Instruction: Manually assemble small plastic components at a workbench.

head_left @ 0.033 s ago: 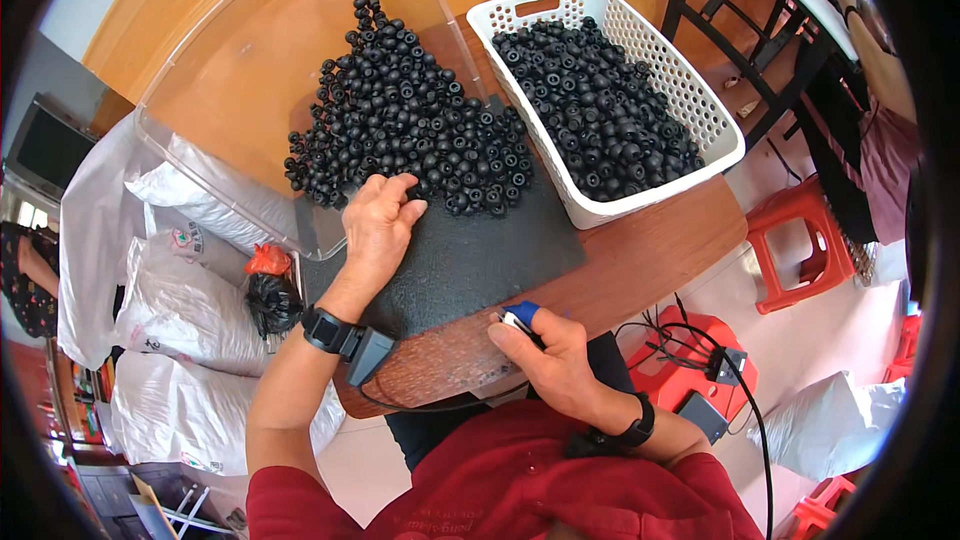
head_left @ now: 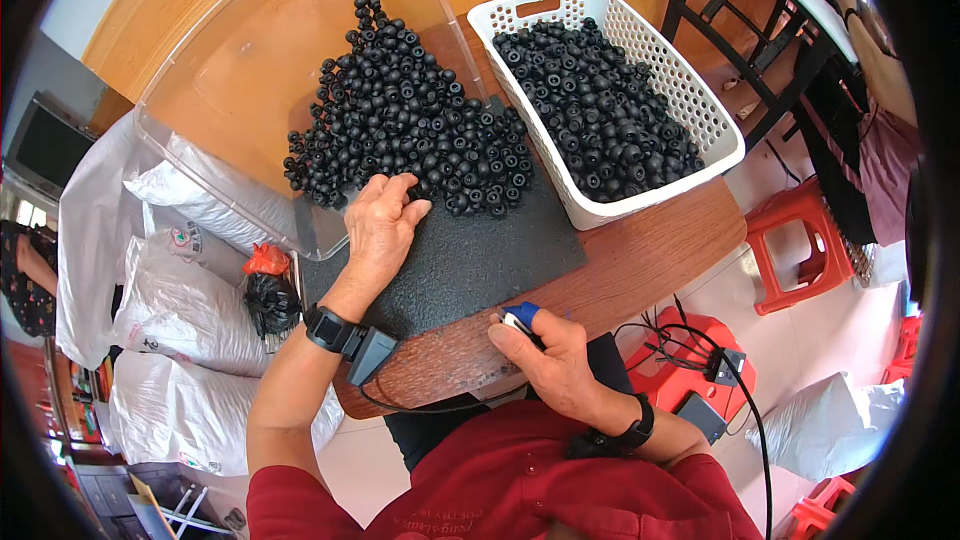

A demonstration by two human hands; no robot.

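Observation:
A heap of small black round parts with holes [head_left: 410,115] lies on a dark mat [head_left: 470,265]. At the heap's near edge is my left hand [head_left: 383,225], back upward, fingers curled in against the parts. Its fingertips are partly hidden, so what it pinches is unclear. My right hand [head_left: 553,365] is closed near the table's front edge, apart from the heap. A small white and dark tool [head_left: 523,324] shows between its thumb and forefinger; its kind is unclear. Blue covering wraps the forefinger's tip.
A white perforated basket [head_left: 660,190] full of similar black parts stands right of the heap on the wooden table [head_left: 640,260]. Behind the heap is a clear plastic bin [head_left: 250,70]. White sacks [head_left: 185,410] lie left; a red stool [head_left: 805,240] and cables [head_left: 745,380] are right.

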